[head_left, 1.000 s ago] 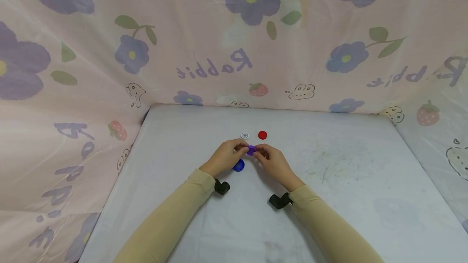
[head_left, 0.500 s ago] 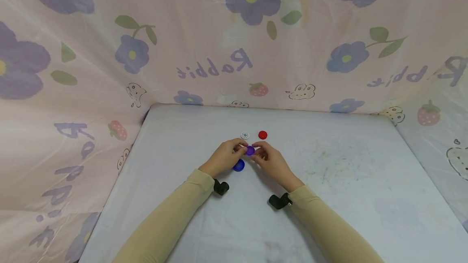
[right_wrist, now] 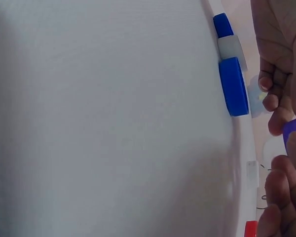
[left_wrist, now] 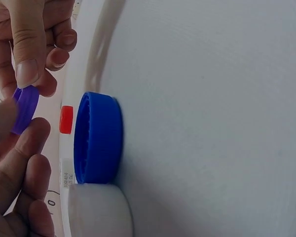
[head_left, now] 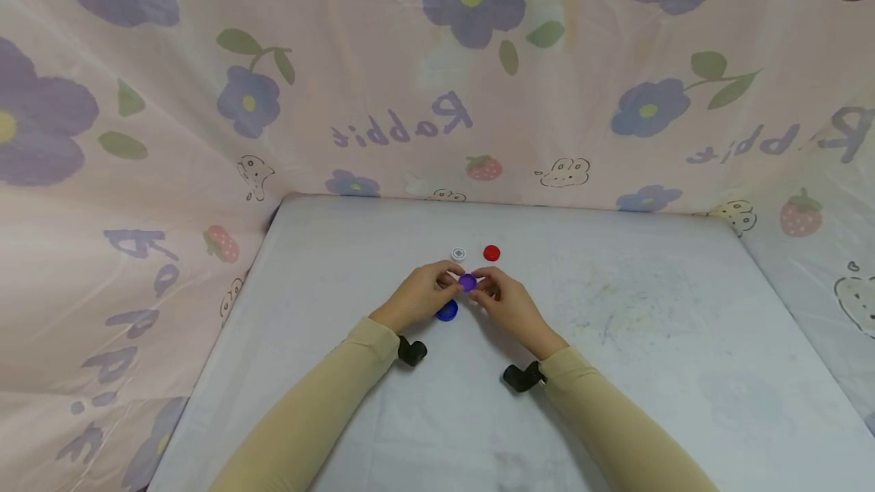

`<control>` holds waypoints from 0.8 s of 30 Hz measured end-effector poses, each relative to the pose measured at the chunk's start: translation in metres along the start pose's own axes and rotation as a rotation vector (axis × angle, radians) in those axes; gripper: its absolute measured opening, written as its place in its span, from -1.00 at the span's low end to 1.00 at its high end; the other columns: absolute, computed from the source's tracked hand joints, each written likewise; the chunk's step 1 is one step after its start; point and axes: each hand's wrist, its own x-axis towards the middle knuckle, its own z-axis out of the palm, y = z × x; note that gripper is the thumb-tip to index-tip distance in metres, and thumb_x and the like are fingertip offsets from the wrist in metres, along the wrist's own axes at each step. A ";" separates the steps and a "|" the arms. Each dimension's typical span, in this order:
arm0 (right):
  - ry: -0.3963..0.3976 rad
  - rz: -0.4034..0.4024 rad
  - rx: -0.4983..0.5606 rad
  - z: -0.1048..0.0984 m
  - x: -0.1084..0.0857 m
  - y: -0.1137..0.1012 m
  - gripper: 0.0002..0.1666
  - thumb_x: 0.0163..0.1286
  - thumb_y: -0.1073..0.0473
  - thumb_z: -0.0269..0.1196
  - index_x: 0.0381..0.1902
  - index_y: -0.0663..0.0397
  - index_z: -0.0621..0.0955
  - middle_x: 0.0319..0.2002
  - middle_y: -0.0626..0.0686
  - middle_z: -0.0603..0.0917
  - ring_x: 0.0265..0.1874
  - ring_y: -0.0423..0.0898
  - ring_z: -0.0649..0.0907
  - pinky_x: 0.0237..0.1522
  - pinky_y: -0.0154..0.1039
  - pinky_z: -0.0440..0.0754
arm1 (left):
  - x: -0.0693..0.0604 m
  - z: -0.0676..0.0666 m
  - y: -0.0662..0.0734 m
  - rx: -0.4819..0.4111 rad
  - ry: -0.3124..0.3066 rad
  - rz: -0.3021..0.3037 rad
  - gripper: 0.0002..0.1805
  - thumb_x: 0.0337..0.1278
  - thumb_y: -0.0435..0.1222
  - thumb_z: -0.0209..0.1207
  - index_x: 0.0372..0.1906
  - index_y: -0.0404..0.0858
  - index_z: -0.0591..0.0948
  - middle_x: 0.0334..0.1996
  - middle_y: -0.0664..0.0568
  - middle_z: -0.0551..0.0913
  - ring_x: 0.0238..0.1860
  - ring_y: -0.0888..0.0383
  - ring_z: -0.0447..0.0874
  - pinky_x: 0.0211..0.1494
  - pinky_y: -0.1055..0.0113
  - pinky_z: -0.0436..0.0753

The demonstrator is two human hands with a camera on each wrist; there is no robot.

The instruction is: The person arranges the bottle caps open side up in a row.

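Purple cap (head_left: 468,282), a shallow plastic-looking disc with a raised rim round a hollow face, is held above the smooth white tabletop (head_left: 615,401); take it as the centre of the clock in the head view. From the left, the left hand (head_left: 420,293) lies at nine o'clock, thumb and fingertips narrowly pinching the cap's left edge (the thumb is a blur in the left wrist view). Just beside that hand, at seven o'clock, a wider blue cap (head_left: 447,310) rests hollow side up, its inner wall finely ribbed. Next to it in the left wrist view stands a smooth, cloudy-white cylinder (left_wrist: 101,212); whether the two touch I cannot tell. At eleven o'clock lies a small white disc (head_left: 459,254) with a ringed, diamond-like mark. Between one and two o'clock, a glossy, round red cap (head_left: 491,253) sits flat. Last, at four o'clock, the right hand (head_left: 509,306) pinches the purple rim just as narrowly, so the cap lies directly between the two hands, touched by both.
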 end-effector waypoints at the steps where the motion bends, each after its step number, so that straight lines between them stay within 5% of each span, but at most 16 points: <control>1: -0.002 0.003 0.003 0.000 0.000 0.000 -0.63 0.35 0.17 0.29 0.10 -0.04 0.54 -0.32 -0.06 0.64 -0.44 -0.13 0.56 -0.45 -0.26 0.53 | 0.000 0.000 0.000 -0.007 -0.007 0.000 -0.69 0.28 -0.23 0.22 0.09 -0.10 0.57 -0.26 0.17 0.66 -0.24 0.26 0.61 -0.13 0.33 0.58; 12: -0.074 0.033 -0.029 0.003 -0.003 0.000 -0.63 0.33 0.14 0.32 0.08 0.00 0.57 -0.32 -0.10 0.62 -0.37 -0.15 0.58 -0.33 -0.25 0.57 | -0.004 0.000 -0.004 0.023 -0.033 0.009 -0.72 0.17 -0.23 0.32 -0.02 -0.11 0.61 -0.28 0.20 0.64 -0.19 0.25 0.60 -0.09 0.37 0.57; 24: -0.135 0.052 -0.032 0.002 -0.008 0.003 -0.64 0.22 0.06 0.42 -0.04 -0.10 0.61 -0.37 -0.13 0.62 -0.35 -0.15 0.58 -0.25 -0.20 0.55 | -0.006 0.003 -0.009 0.271 -0.049 0.093 -0.66 0.05 -0.05 0.39 -0.06 -0.03 0.69 -0.19 0.24 0.65 -0.10 0.17 0.48 0.10 0.16 0.28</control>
